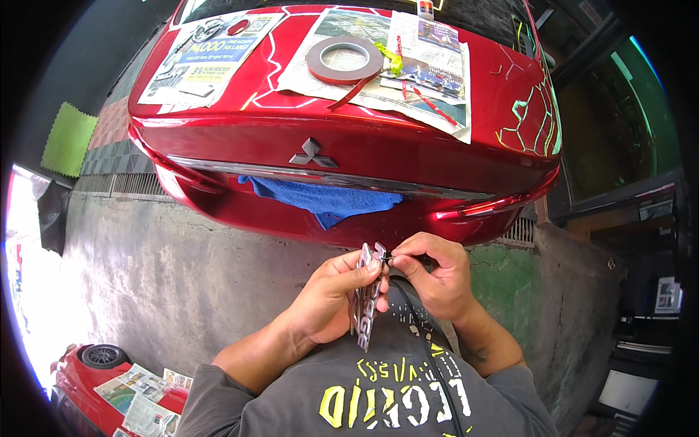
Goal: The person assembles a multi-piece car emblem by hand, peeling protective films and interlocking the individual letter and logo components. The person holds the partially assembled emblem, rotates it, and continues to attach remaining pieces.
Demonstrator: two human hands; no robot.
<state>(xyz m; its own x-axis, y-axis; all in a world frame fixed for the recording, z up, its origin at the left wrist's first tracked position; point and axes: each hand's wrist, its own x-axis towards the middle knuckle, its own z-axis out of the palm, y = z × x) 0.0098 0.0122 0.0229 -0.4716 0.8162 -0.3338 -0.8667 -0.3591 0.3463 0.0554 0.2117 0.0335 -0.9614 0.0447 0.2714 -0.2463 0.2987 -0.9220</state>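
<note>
In front of my chest, my left hand [331, 295] is closed around a chrome lettered car emblem [365, 324], held nearly upright with its lower end sticking out below the fingers. Beside it my right hand [440, 277] pinches at the emblem's upper end, thumb against forefinger. Something small and dark shows at those fingertips, too small to name. Just beyond both hands is the rear of a red car [240, 131] with a dark three-pointed badge [312, 153]. A blue cloth [328, 200] hangs below its trim strip.
Newspaper sheets [446, 109] on the trunk lid bear a roll of tape [316, 67], red strips [357, 90] and a crumpled yellow-green piece [394, 60]. Another newspaper [164, 84] lies left. A small white bottle [425, 10] stands at the far edge. Behind lower left is another red car [71, 397].
</note>
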